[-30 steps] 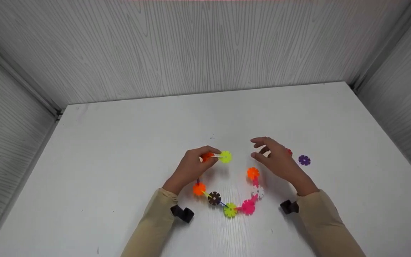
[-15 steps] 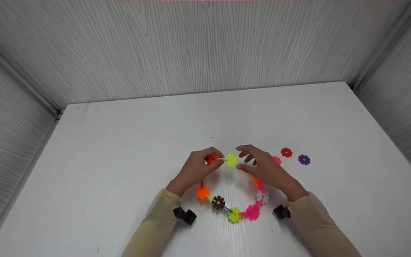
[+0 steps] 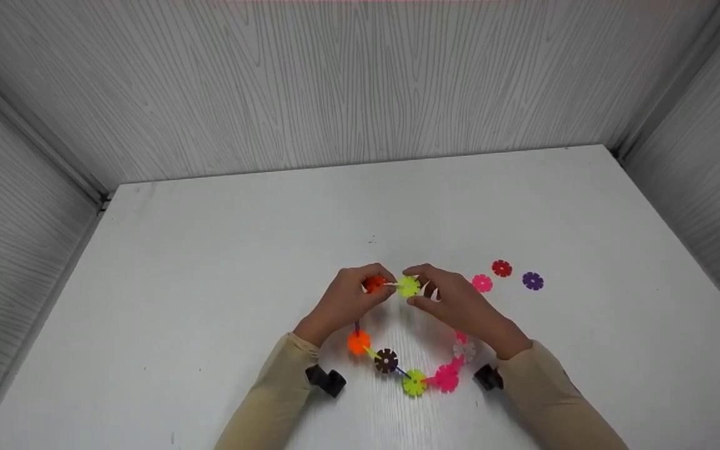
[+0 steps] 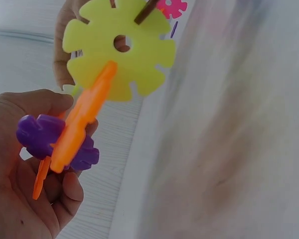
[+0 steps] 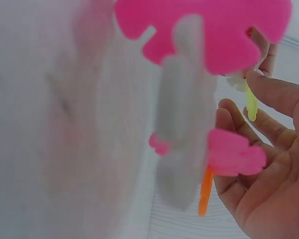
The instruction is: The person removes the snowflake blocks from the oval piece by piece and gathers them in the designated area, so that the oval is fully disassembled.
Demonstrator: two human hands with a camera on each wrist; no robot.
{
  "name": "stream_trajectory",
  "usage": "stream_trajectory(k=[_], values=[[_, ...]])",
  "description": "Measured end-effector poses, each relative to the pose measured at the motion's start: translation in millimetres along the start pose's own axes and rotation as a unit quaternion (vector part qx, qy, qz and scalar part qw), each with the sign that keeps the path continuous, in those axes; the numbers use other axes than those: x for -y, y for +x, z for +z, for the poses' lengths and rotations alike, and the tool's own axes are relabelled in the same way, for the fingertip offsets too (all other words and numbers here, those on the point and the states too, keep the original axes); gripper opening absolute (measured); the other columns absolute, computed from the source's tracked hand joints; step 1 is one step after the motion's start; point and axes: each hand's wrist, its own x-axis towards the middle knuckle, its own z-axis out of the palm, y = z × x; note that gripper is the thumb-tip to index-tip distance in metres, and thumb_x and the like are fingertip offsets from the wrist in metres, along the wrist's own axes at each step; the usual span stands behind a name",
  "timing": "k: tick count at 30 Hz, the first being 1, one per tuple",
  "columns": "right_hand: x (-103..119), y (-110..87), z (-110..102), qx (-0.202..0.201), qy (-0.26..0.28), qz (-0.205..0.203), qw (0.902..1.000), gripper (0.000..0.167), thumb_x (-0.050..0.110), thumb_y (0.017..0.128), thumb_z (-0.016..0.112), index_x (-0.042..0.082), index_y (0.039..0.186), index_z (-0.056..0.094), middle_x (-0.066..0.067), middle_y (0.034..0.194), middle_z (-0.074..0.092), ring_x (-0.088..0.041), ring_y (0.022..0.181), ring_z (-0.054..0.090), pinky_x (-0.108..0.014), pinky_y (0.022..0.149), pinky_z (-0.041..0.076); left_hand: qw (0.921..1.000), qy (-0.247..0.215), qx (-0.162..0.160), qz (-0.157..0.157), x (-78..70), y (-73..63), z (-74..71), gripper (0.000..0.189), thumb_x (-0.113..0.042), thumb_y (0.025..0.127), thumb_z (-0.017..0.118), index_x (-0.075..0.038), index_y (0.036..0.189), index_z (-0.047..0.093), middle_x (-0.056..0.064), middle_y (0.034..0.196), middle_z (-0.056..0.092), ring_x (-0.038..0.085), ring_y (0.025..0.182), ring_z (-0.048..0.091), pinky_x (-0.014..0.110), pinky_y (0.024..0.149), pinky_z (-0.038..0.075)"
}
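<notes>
A chain of notched interlocking discs curves between both hands in the head view. My left hand (image 3: 338,306) pinches its upper left end, fingers curled round an orange-red disc (image 3: 374,284) beside a thin white disc seen edge-on. My right hand (image 3: 460,305) holds the yellow disc (image 3: 409,287) at that end, thumb and fingertip at opposite edges. An orange disc (image 3: 359,342), a brown disc (image 3: 386,360), a yellow-green disc (image 3: 415,383) and a pink disc (image 3: 447,379) follow along the curve. In the left wrist view a purple disc (image 4: 37,132) lies against the left hand. The right forearm hides the chain's other end.
Beyond the right hand, three loose discs lie on the white table (image 3: 241,237): pink (image 3: 482,283), red (image 3: 502,268) and purple (image 3: 532,280). Grey wood-grain panels (image 3: 360,81) enclose the table at the back and sides.
My right hand has come left and down to the yellow disc and taken hold of it. The left hand and the chain have shifted slightly right and nearer me.
</notes>
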Motion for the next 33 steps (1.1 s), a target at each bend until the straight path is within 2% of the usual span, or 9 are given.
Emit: stream_trajectory(k=[3,8,13,18,23,26,31,33], values=[[2.2,-0.6,0.2,-0.002,-0.017,0.001,0.9999,0.044,0.020,0.090,0.068,0.014,0.132,0.054,-0.003,0.105,0.065,-0.016,0.089,0.059,-0.023,0.073,0.051,1.0000,0.000,0.002,-0.001,0.5,-0.7,-0.1,0.013,-0.023,0.093,0.062,-0.016,0.100,0.070,0.001,0.087,0.067,0.014,0.077,0.052,0.027,0.070,0.046],[3.6,-1.8,-0.7,-0.012,-0.057,-0.022,0.9980,0.041,0.018,0.089,0.068,0.014,0.128,0.056,-0.002,0.108,0.067,-0.016,0.088,0.062,-0.022,0.069,0.051,0.9999,0.013,0.002,0.001,1.2,-1.3,0.2,0.013,-0.025,0.092,0.063,-0.017,0.099,0.071,-0.001,0.087,0.068,0.012,0.075,0.054,0.026,0.068,0.047],[4.2,-2.9,-2.8,-0.024,-0.076,-0.037,0.9961,0.038,0.021,0.089,0.069,0.014,0.125,0.059,0.000,0.098,0.068,-0.013,0.082,0.061,-0.021,0.066,0.049,0.9994,0.033,-0.010,-0.007,-0.6,-2.2,-1.7,0.015,-0.029,0.091,0.063,-0.019,0.098,0.072,-0.002,0.084,0.068,0.012,0.074,0.054,0.027,0.066,0.046],[6.1,-5.0,-6.3,-0.024,-0.089,-0.039,0.9949,0.037,0.023,0.088,0.070,0.016,0.122,0.060,0.003,0.093,0.068,-0.011,0.080,0.060,-0.021,0.066,0.048,0.9992,0.038,-0.008,-0.007,-2.7,-3.5,-3.2,0.015,-0.029,0.091,0.064,-0.019,0.097,0.072,-0.002,0.085,0.068,0.011,0.074,0.054,0.026,0.066,0.047],[5.6,-4.9,-11.6,-0.027,-0.106,-0.059,0.9923,0.036,0.024,0.087,0.071,0.015,0.121,0.061,0.002,0.089,0.068,-0.014,0.078,0.061,-0.024,0.066,0.048,0.9990,0.044,-0.005,0.000,-2.7,-3.0,-6.0,0.016,-0.030,0.091,0.063,-0.019,0.097,0.073,-0.001,0.086,0.069,0.012,0.075,0.055,0.027,0.066,0.047],[-2.7,-6.7,-21.0,-0.036,-0.116,-0.045,0.9916,0.036,0.024,0.087,0.070,0.014,0.121,0.061,0.001,0.089,0.068,-0.014,0.078,0.060,-0.026,0.069,0.048,0.9986,0.044,-0.023,-0.017,2.5,-3.4,-13.5,0.016,-0.032,0.090,0.063,-0.020,0.096,0.072,-0.001,0.086,0.069,0.013,0.074,0.054,0.026,0.064,0.045],[-23.4,-14.1,-50.4,-0.092,-0.098,0.011,0.9908,0.036,0.016,0.088,0.069,0.010,0.122,0.060,-0.006,0.091,0.068,-0.019,0.081,0.060,-0.029,0.068,0.045,0.9929,0.014,-0.093,-0.073,15.9,-9.9,-36.0,0.007,-0.024,0.087,0.070,-0.018,0.091,0.072,-0.001,0.082,0.066,0.015,0.072,0.052,0.026,0.059,0.041],[-28.4,-15.7,-59.8,-0.105,-0.085,0.026,0.9905,0.036,0.014,0.088,0.069,0.009,0.123,0.059,-0.009,0.092,0.067,-0.021,0.082,0.060,-0.027,0.065,0.045,0.9923,0.000,-0.096,-0.077,18.7,-11.3,-41.8,0.006,-0.022,0.087,0.070,-0.017,0.091,0.072,0.000,0.082,0.065,0.016,0.073,0.052,0.026,0.059,0.041]])
